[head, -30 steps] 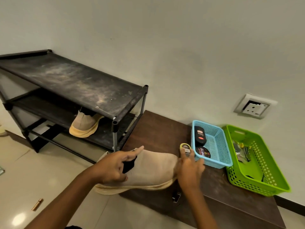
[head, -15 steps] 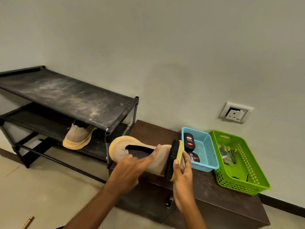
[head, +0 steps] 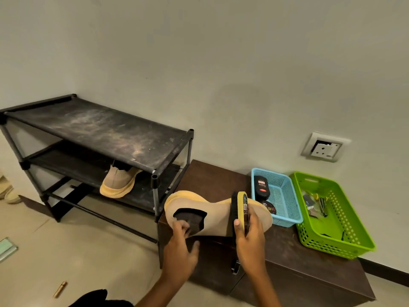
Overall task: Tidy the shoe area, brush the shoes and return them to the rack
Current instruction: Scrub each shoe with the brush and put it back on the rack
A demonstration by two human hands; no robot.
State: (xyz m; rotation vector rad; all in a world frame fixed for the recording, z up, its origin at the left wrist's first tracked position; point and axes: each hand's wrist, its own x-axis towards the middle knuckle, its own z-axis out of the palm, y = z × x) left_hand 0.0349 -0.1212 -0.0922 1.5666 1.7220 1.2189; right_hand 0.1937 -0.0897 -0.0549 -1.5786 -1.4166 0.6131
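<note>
While in hand point(head: 180, 249), shoe point(head: 218, 216) against brush point(head: 240, 203)

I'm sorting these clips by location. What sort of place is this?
Probably a home's shoe corner, maybe an entryway: a black shoe rack holding a beige shoe, and a blue basket with polish on a low cabinet.

Bare left hand point(head: 180, 251), right hand point(head: 251, 238); black garment point(head: 95, 298) below.

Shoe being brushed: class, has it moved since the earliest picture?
Yes. The shoe has shifted right: its heel, earlier left of the rack's front post, now lies right of it, and its toe overlaps the blue basket.
</note>
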